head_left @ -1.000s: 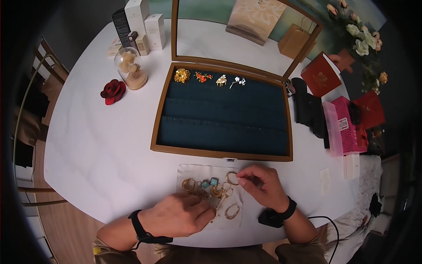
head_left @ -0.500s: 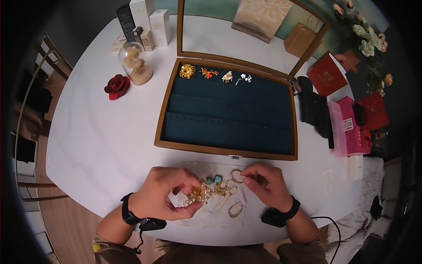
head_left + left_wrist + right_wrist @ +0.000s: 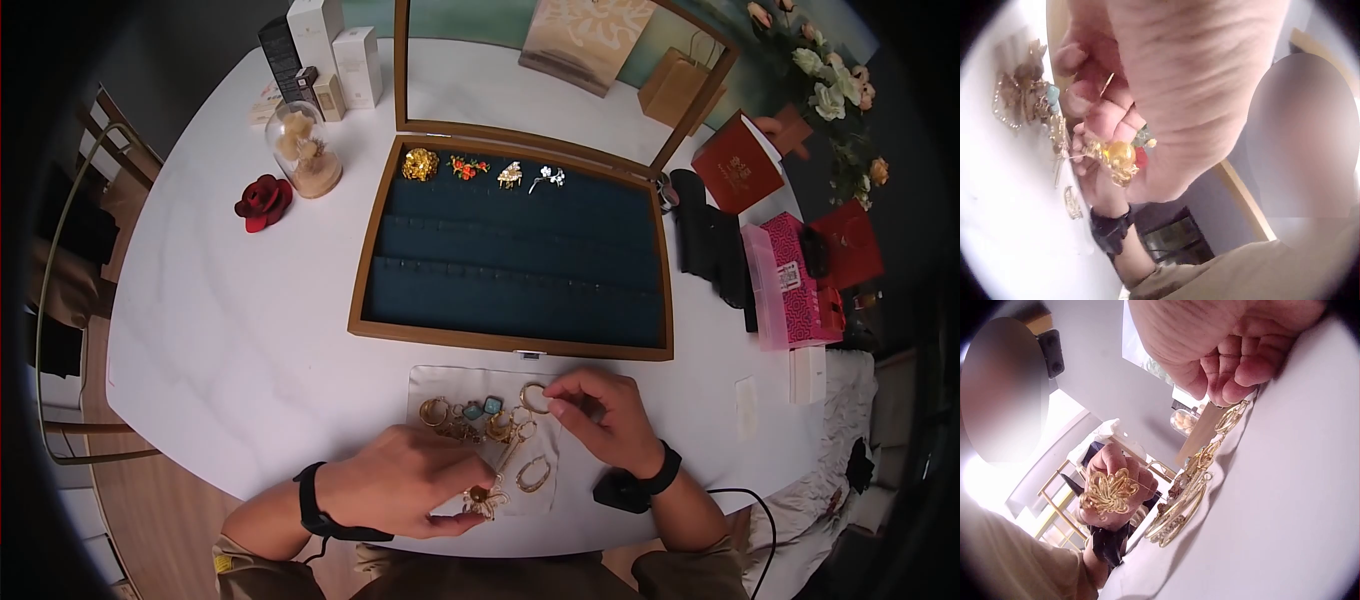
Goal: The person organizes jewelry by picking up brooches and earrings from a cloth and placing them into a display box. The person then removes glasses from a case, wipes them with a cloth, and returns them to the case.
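Gold ornament [image 3: 482,503]: shows an amber-toned bead; at 3 o'clock of the left hand [image 3: 395,487], pinched between its thumb and fingers.
Gold hoop [image 3: 533,398]: lies between 9 and 10 o'clock of the right hand [image 3: 607,420], whose bunched fingertips meet its rim; whether they pinch it cannot be told.
White cloth [image 3: 432,381]: carries more gold jewelry.
White surface [image 3: 210,330]: from the cloth, display case [image 3: 520,240] at 12, pink box [image 3: 795,270] at 2.
Wood floor [image 3: 150,510]: toward 8.
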Demonstrator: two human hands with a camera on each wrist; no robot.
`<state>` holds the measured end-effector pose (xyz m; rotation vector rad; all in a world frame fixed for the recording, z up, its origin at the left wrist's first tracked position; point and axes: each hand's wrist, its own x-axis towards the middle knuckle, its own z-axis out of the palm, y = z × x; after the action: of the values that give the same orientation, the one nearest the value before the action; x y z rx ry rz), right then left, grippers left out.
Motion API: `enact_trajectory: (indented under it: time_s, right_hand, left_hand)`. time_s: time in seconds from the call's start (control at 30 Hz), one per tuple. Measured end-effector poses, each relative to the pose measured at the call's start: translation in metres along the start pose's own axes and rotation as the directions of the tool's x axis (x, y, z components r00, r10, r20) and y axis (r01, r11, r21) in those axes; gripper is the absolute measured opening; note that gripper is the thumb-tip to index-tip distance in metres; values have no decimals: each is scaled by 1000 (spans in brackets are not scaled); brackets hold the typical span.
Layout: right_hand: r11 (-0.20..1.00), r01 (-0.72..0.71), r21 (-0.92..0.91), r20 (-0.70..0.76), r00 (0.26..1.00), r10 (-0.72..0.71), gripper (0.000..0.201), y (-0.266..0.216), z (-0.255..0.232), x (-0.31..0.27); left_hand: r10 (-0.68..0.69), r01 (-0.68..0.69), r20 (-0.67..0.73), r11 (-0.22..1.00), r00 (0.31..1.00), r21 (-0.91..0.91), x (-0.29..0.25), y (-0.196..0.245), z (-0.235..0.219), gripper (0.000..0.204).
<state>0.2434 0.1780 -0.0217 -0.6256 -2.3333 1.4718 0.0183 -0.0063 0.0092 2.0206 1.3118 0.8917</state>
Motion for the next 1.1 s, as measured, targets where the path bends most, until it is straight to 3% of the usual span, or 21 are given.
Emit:
enact_trajectory:
  time_s: [0.07,0.13,0.27,0.37,0.47,0.53,0.57,0.63,0.67,0.73,0.9,1.1]
  right_hand:
    - [1000,-13,-4,6,1000,13,10,0,0,0]
    - [1000,-10,-17,8,1000,10,10,0,0,1]
    - [1000,-2,-20,12,1000,2,10,-2,0,3]
    - [1000,13,-27,9,1000,-13,11,-3,-1,2]
    - [998,-62,-23,36,997,63,11,-9,-4,1]
    - [999,-37,-39,24,999,38,11,-9,-4,0]
    - [999,-35,-40,22,999,36,11,-9,-5,-1]
    - [999,-33,-35,25,999,33,14,-9,-6,-5]
    - [999,-27,-37,25,999,28,14,-11,-4,-7]
    - [996,88,20,53,995,-89,19,-21,-1,-12]
    - [995,94,30,307,947,-98,32,-46,22,-19]
    - [988,155,0,300,942,-148,18,-42,31,-20]
  left_hand:
    - [2,-4,32,998,999,59,-2,2,3,23]
    - [161,-138,-30,920,987,367,-2,4,10,16]
    - [213,-143,-106,877,971,458,1,8,12,13]
    - [189,-148,-39,868,981,473,-4,4,13,12]
    - [178,-138,-72,913,981,383,-3,1,11,15]
    - [107,-91,-115,986,988,140,0,-1,5,23]
    - [109,-93,-115,986,987,142,-1,-3,4,23]
    - [12,-30,-186,995,983,-94,-3,-9,3,31]
    - [14,-31,-189,996,982,-89,-3,-11,3,31]
    - [-35,-28,-223,962,974,-272,-3,-15,4,32]
    - [-51,-37,-201,911,978,-411,-4,-14,7,33]
    - [-65,-27,-161,859,985,-512,-5,-11,7,34]
